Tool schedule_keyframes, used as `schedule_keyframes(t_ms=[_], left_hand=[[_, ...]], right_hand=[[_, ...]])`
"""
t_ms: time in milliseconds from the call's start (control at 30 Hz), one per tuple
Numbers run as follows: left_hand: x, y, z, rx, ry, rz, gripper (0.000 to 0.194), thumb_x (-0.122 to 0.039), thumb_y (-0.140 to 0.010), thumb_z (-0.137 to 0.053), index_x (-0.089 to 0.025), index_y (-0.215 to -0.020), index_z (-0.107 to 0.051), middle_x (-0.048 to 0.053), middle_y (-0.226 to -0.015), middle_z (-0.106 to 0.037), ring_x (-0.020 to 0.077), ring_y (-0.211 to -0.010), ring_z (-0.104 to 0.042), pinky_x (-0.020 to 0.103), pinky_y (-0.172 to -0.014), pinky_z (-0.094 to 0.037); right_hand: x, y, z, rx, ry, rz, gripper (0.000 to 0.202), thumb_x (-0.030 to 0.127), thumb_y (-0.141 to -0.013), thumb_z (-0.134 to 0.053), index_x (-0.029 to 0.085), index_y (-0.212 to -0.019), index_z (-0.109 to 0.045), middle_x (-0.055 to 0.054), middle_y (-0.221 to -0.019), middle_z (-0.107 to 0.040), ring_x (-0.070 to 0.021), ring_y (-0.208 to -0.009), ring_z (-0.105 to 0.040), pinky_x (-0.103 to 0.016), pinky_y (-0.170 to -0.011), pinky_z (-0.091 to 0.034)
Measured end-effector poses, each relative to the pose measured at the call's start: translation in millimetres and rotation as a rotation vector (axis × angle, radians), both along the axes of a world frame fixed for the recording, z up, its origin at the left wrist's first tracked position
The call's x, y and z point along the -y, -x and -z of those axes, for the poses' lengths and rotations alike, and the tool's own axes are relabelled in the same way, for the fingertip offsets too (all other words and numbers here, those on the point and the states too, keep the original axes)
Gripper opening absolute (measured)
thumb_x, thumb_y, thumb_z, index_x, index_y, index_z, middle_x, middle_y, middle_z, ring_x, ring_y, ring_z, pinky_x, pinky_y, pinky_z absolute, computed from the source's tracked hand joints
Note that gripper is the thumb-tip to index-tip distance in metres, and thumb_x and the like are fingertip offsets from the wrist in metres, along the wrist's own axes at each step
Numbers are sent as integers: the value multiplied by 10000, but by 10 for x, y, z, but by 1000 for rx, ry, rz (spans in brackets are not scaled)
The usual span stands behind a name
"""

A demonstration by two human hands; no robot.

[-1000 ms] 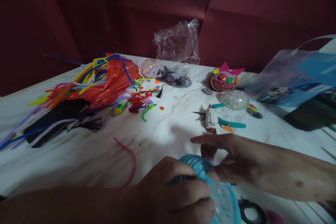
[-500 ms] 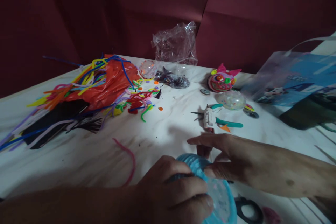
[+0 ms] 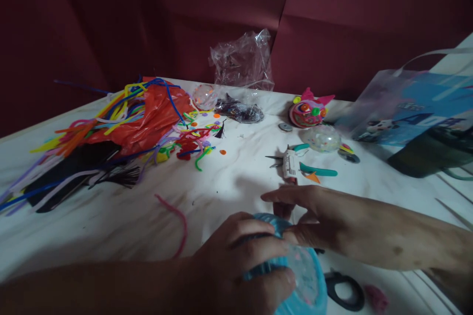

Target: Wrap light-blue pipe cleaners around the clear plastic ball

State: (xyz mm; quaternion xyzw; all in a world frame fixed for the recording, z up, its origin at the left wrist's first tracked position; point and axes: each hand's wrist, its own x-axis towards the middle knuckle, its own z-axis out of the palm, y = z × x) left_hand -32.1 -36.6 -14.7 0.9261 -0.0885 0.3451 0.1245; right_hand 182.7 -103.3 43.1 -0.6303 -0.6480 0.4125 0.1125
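A clear ball [image 3: 305, 275] with specks inside, wrapped round its side in light blue fuzzy pipe cleaner, is held low in front of me. My left hand [image 3: 249, 261] curves over its left side with bent fingers. From the right, my right hand [image 3: 310, 216] presses its thumb on the upper edge of the ball, the other fingers bent behind it and the index finger reaching out. Whether those fingers also pinch a strand end is hidden. A loose pink pipe cleaner [image 3: 181, 221] lies left of the hands.
Green-handled pliers [image 3: 320, 171] lie beyond my right hand, with a white object [image 3: 291, 163] across them. Black-handled scissors [image 3: 345, 293] are at lower right. Pipe cleaners [image 3: 111, 108] spill from a red bag [image 3: 155, 113]. A decorated ball [image 3: 307, 110] and dark mug [image 3: 417, 157] stand farther back.
The view has shifted slightly, so things on the table appear a little farther left. My left hand's fingers have moved slightly on the ball; both hands stay on it.
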Motion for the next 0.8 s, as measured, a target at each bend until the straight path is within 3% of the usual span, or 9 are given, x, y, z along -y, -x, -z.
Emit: schedule_keyframes(t_ms=[167, 267, 333, 433, 500, 633, 733, 800], left_hand=[[18, -53, 67, -12, -23, -51, 212, -254, -844, -567, -142, -1012, -503, 90, -1007, -664, 164, -1080, -565, 328, -1014, -421], [10, -112, 180, 49, -16, -83, 200, -227, -828, -579, -145, -997, -512, 82, -1008, -654, 173, -1087, -553, 323, -1012, -425], [-2, -151, 277, 241, -39, -33, 173, -274, -861, -516, -148, -979, -519, 80, -972, -642, 186, -1087, -543, 342, -995, -441], [-19, -187, 396, 224, -25, -44, 161, -228, -875, -473, -137, -994, -533, 97, -1024, -610, 198, -1122, -516, 354, -996, -442], [-26, -195, 435, 200, -14, -52, 183, -237, -869, -490, -139, -1016, -537, 97, -1090, -574, 211, -1155, -486, 348, -998, -442], [-4, -178, 434, 184, -12, -74, 270, -268, -802, -596, -178, -1049, -536, 84, -1116, -560, 234, -1157, -490, 365, -986, -455], [53, -144, 412, 87, 35, -132, 349, -254, -759, -643, -206, -1080, -516, 82, -1104, -581, 249, -1147, -510, 386, -963, -474], [88, -126, 410, 46, 77, -170, 322, -213, -772, -608, -207, -1080, -513, 79, -1130, -573, 246, -1157, -503, 384, -971, -468]], right_hand=[[-29, -15, 54, -129, -6, 43, 658, 494, -770, -526, 128, -1313, -458, -67, -1027, -532, -197, -716, -556, -230, -582, -499], [23, -81, 45, -346, 7, 112, 682, 437, -784, -580, 81, -1335, -392, -96, -1035, -530, -226, -852, -551, -245, -672, -501], [142, -177, 29, -431, -7, 167, 650, 415, -824, -600, 108, -1345, -362, -102, -1117, -498, -236, -954, -525, -258, -748, -496], [483, -381, 77, -257, -164, 303, 442, 482, -866, -614, 215, -1204, -515, -41, -1179, -479, -245, -1069, -457, -246, -809, -480], [786, -514, 202, -13, -277, 354, 330, 521, -900, -567, 247, -1085, -578, -10, -1079, -540, -239, -1018, -493, -230, -760, -483], [1321, -646, 640, 306, -272, 329, 267, 448, -919, -439, 249, -908, -617, 12, -767, -564, -156, -633, -549, -208, -553, -452], [1493, -601, 973, 400, -240, 364, 216, 343, -882, -418, 283, -986, -598, 33, -791, -565, -144, -628, -558, -204, -553, -443], [1497, -534, 1115, 446, -314, 384, 249, 340, -937, -342, 258, -906, -575, 21, -806, -559, -156, -663, -574, -218, -535, -433]])
